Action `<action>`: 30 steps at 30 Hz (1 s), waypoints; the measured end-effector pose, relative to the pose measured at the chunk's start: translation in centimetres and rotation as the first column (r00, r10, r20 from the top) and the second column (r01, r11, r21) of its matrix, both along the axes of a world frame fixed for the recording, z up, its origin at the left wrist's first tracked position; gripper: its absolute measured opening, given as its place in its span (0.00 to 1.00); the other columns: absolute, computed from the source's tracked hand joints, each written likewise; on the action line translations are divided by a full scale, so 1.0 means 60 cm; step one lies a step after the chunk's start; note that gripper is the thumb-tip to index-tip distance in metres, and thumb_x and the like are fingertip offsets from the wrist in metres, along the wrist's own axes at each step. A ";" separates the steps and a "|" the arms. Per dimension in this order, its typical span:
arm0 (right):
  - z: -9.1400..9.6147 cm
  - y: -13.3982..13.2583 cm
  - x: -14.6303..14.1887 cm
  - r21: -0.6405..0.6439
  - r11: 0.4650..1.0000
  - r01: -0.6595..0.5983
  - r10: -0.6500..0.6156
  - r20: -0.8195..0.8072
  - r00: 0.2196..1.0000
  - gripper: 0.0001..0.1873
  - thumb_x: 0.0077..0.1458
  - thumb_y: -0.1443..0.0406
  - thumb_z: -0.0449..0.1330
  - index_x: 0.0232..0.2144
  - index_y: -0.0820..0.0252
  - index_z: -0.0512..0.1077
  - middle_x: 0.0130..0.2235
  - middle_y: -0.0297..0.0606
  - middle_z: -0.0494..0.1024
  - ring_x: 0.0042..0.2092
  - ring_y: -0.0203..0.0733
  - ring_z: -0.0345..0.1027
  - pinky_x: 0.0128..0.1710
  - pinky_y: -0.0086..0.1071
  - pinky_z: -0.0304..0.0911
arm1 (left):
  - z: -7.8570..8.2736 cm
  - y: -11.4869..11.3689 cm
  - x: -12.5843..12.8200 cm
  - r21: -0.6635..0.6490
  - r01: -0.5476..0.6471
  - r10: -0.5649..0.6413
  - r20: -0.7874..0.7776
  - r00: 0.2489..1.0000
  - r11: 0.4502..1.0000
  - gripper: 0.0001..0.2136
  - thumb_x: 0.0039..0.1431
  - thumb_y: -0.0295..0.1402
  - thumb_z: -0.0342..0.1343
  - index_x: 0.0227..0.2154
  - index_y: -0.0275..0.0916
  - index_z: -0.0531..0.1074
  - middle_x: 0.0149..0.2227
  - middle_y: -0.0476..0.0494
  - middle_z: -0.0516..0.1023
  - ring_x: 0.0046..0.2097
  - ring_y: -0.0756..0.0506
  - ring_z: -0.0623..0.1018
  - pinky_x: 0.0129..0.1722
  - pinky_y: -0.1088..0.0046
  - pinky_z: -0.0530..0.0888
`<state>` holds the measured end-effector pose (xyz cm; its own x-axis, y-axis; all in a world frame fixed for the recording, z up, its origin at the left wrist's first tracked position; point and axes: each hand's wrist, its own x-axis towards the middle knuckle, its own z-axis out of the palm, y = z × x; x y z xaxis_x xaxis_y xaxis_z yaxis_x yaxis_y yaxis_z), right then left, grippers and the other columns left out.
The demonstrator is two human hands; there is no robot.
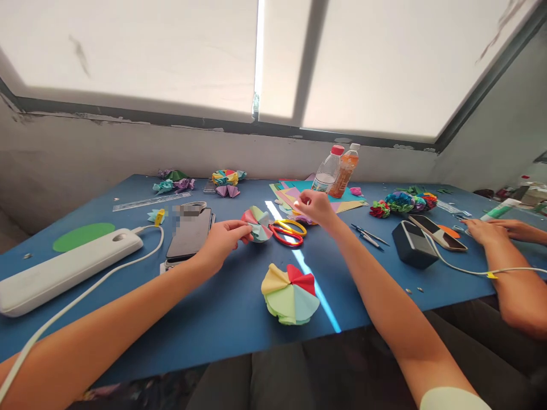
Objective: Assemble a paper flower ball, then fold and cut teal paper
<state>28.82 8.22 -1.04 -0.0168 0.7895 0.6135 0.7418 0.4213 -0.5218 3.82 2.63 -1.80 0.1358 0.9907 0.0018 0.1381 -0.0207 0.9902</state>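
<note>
Head view: from where I stand, a blue table [205,319] stretches toward the wall, its near edge at the seated person's lap. Toward its near left corner lies a long white block [68,273] with a cable plugged in. Overlapping coloured sheets [350,206] are spread near the middle of the far edge, with a clear bottle with a red cap [328,171] and an orange drink bottle [345,173] standing by them. A dark phone [188,236] rests left of the middle, right beside the person's left forearm.

The left hand [224,236] grasps a small paper rosette [258,225] at its left rim between thumb and fingers, about midway between the table's near and far edges. The right hand [315,206] is raised in front of the sheets, fingers curled and tips drawn together; I cannot tell whether it grips anything. At the right end, a co-worker's hand [482,230] rests over the table. A larger paper rosette [290,299] of yellow, red, blue and green panels sits close to the middle of the near edge. Red-and-yellow-handled scissors [284,242] lie just beside the small one, and slim pens [366,236] farther toward the right end.
</note>
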 end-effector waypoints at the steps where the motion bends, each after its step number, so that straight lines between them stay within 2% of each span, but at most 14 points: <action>1: 0.007 0.004 0.017 0.053 0.996 0.078 -0.076 -0.038 0.996 0.09 0.46 0.63 0.55 0.18 0.57 0.61 0.20 0.30 0.63 0.25 0.35 0.56 0.29 0.32 0.54 | -0.002 0.003 -0.001 -0.022 0.010 -0.010 0.004 1.000 1.000 0.11 0.41 0.39 0.62 0.25 0.35 0.77 0.24 0.44 0.75 0.27 0.50 0.70 0.21 0.77 0.59; 2: 0.013 0.006 0.032 0.118 0.978 0.172 -0.161 -0.096 0.982 0.08 0.49 0.62 0.52 0.21 0.57 0.61 0.22 0.32 0.64 0.27 0.36 0.58 0.30 0.32 0.55 | -0.003 0.005 -0.001 -0.040 0.022 -0.022 0.010 1.000 0.999 0.11 0.41 0.39 0.62 0.24 0.35 0.76 0.24 0.44 0.75 0.26 0.50 0.70 0.21 0.77 0.59; 5: 0.023 0.004 0.060 0.245 0.856 0.456 -0.406 -0.228 0.885 0.11 0.56 0.62 0.44 0.28 0.59 0.64 0.28 0.38 0.69 0.31 0.40 0.63 0.33 0.33 0.59 | -0.004 0.006 0.001 -0.078 0.065 -0.063 0.024 0.998 0.995 0.10 0.39 0.39 0.61 0.21 0.35 0.74 0.21 0.47 0.71 0.25 0.51 0.68 0.20 0.78 0.58; 6: 0.024 0.003 0.064 0.218 0.837 0.503 -0.476 -0.165 0.864 0.11 0.57 0.63 0.45 0.29 0.60 0.65 0.29 0.40 0.70 0.33 0.41 0.64 0.34 0.33 0.59 | -0.004 0.006 0.003 -0.086 0.079 -0.077 0.022 0.997 0.993 0.10 0.39 0.38 0.61 0.20 0.36 0.72 0.20 0.48 0.69 0.24 0.51 0.67 0.20 0.78 0.58; 8: 0.021 0.001 0.064 0.077 0.852 0.517 -0.523 0.096 0.847 0.09 0.56 0.64 0.49 0.26 0.61 0.66 0.29 0.43 0.72 0.34 0.43 0.66 0.34 0.34 0.59 | -0.003 0.003 0.007 -0.095 0.093 -0.092 0.007 0.996 0.991 0.10 0.39 0.38 0.59 0.17 0.36 0.69 0.19 0.50 0.66 0.23 0.52 0.64 0.20 0.77 0.57; 10: 0.017 0.000 0.057 -0.065 0.865 0.498 -0.458 0.303 0.836 0.11 0.53 0.64 0.55 0.21 0.61 0.66 0.25 0.45 0.72 0.33 0.47 0.67 0.34 0.36 0.57 | -0.003 0.001 0.009 -0.097 0.091 -0.093 -0.018 0.996 0.991 0.09 0.40 0.37 0.57 0.16 0.37 0.66 0.18 0.51 0.63 0.22 0.53 0.61 0.20 0.77 0.56; 13: 0.015 -0.007 0.033 -0.119 0.895 0.429 -0.364 0.359 0.859 0.17 0.58 0.62 0.51 0.19 0.62 0.66 0.25 0.48 0.72 0.33 0.48 0.68 0.33 0.36 0.56 | -0.003 0.000 0.010 -0.097 0.081 -0.088 -0.068 0.994 0.992 0.08 0.40 0.36 0.55 0.17 0.37 0.66 0.18 0.51 0.62 0.23 0.52 0.61 0.21 0.76 0.56; 15: 0.019 -0.017 0.013 -0.137 0.930 0.341 -0.270 0.375 0.887 0.17 0.61 0.62 0.47 0.24 0.62 0.68 0.27 0.46 0.74 0.33 0.44 0.68 0.32 0.33 0.55 | -0.005 0.001 0.008 -0.085 0.070 -0.079 -0.103 0.992 0.994 0.07 0.40 0.36 0.55 0.19 0.37 0.68 0.20 0.51 0.63 0.25 0.51 0.62 0.22 0.75 0.57; 18: 0.025 -0.036 -0.014 -0.181 0.975 0.126 -0.046 0.390 0.920 0.08 0.57 0.65 0.51 0.36 0.60 0.69 0.30 0.38 0.75 0.31 0.38 0.66 0.29 0.28 0.54 | -0.008 0.002 0.006 -0.044 0.045 -0.051 -0.137 0.989 0.998 0.08 0.40 0.37 0.55 0.21 0.38 0.71 0.24 0.50 0.66 0.29 0.49 0.64 0.25 0.74 0.58; 19: 0.026 -0.041 -0.021 -0.192 0.978 0.080 0.005 0.405 0.914 0.08 0.56 0.66 0.52 0.38 0.59 0.68 0.31 0.36 0.76 0.30 0.37 0.66 0.28 0.28 0.53 | -0.008 0.002 0.006 -0.031 0.038 -0.042 -0.142 0.989 0.999 0.08 0.40 0.37 0.55 0.22 0.38 0.71 0.25 0.49 0.67 0.30 0.48 0.65 0.26 0.74 0.59; 21: 0.026 -0.048 -0.030 -0.212 0.971 0.110 0.003 0.471 0.882 0.11 0.55 0.67 0.52 0.41 0.59 0.67 0.32 0.37 0.76 0.30 0.38 0.65 0.26 0.28 0.50 | -0.009 0.002 0.007 -0.016 0.033 -0.035 -0.145 0.989 0.999 0.08 0.40 0.37 0.55 0.22 0.38 0.72 0.27 0.48 0.69 0.32 0.47 0.66 0.28 0.73 0.61; 25: 0.024 -0.043 -0.031 -0.239 0.913 0.331 -0.141 0.577 0.805 0.13 0.60 0.63 0.48 0.38 0.62 0.70 0.32 0.44 0.76 0.33 0.45 0.68 0.27 0.31 0.49 | -0.010 0.001 0.009 -0.028 0.053 -0.056 -0.124 0.991 0.998 0.09 0.41 0.38 0.54 0.22 0.38 0.72 0.30 0.46 0.71 0.37 0.44 0.69 0.35 0.69 0.67; 28: 0.019 -0.033 -0.024 -0.260 0.904 0.339 -0.137 0.576 0.806 0.18 0.63 0.62 0.43 0.33 0.64 0.70 0.34 0.50 0.76 0.37 0.48 0.69 0.28 0.32 0.50 | -0.013 0.003 0.009 -0.040 0.082 -0.086 -0.097 0.992 0.996 0.09 0.42 0.38 0.54 0.23 0.38 0.72 0.31 0.45 0.72 0.39 0.43 0.71 0.39 0.67 0.69; 30: 0.014 -0.027 -0.020 -0.269 0.902 0.337 -0.141 0.555 0.820 0.16 0.62 0.64 0.44 0.35 0.64 0.70 0.36 0.51 0.76 0.38 0.48 0.69 0.29 0.33 0.50 | -0.015 0.004 0.008 -0.039 0.099 -0.102 -0.081 0.991 0.994 0.09 0.42 0.38 0.54 0.23 0.38 0.72 0.31 0.45 0.73 0.39 0.43 0.71 0.40 0.67 0.70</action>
<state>27.63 6.63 -0.20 -0.0315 0.9649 0.2608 0.9917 0.0627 -0.1120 4.29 2.90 -2.72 0.2327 0.9714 -0.0480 0.2189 -0.0043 0.9757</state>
